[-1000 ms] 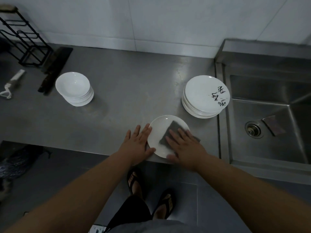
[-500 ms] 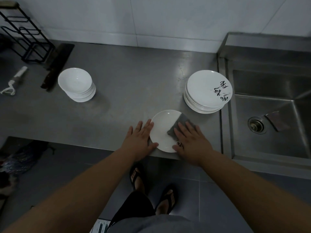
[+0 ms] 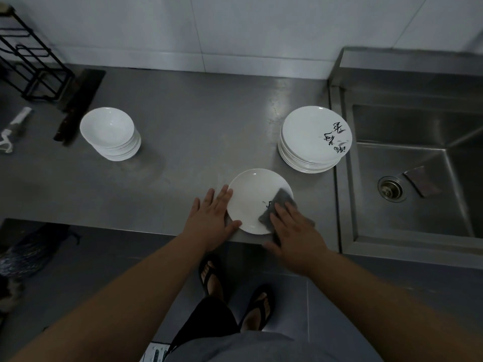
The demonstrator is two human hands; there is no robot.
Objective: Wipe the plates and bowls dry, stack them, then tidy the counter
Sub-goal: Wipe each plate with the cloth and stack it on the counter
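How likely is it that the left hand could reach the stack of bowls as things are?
Probably yes. The left hand lies flat against the rim of the plate, holding nothing, and only bare counter lies between it and the stack of bowls to its left.

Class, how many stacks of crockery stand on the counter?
2: bowl stack at left, plate stack beside the sink. The plate being wiped lies alone. None seem hidden.

Bowls [image 3: 111, 134] left, plate stack [image 3: 312, 141] right.
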